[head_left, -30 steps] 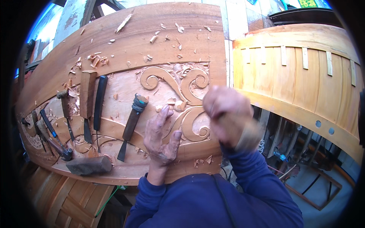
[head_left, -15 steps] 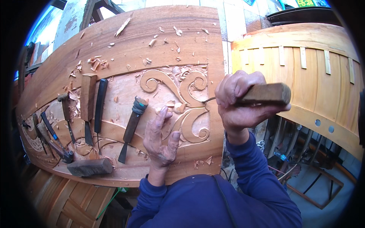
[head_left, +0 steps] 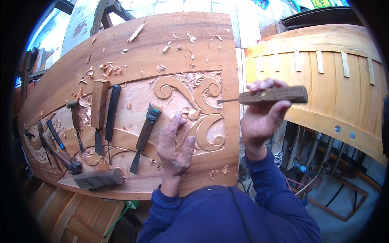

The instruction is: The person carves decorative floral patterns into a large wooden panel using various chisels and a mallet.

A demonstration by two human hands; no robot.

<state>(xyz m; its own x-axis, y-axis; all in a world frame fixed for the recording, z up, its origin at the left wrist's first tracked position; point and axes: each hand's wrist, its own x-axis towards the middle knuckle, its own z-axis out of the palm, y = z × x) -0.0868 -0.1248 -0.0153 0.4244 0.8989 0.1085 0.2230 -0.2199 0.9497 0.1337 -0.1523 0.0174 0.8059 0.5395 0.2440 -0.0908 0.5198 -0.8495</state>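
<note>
In my right hand [head_left: 257, 127] is a carving chisel, gripped by its brown wooden handle [head_left: 279, 95] with the thumb below and fingers above. Its thin blade points left over the right edge of a carved wooden panel [head_left: 154, 40]. My left hand [head_left: 174, 156] is open, fingers loosely spread, low over the panel and holding nothing. Beside its fingertips are raised scrolls [head_left: 201, 115] in a recessed field with loose shavings. A chisel with a cord-wrapped handle [head_left: 145, 133] lies just left of that hand.
Farther left lie a thick-handled chisel [head_left: 99, 106], a black-handled tool [head_left: 112, 109], a hammer [head_left: 73, 167] and a wooden block [head_left: 99, 178]. Shavings [head_left: 109, 69] dot the panel. To the right stands a lighter slatted wooden piece [head_left: 324, 89], with a metal frame [head_left: 340, 198] below it.
My right hand has turned and loosened its fingers around the handle, so more of the handle and blade shows. The view has shifted slightly; my left hand stays about where it was.
</note>
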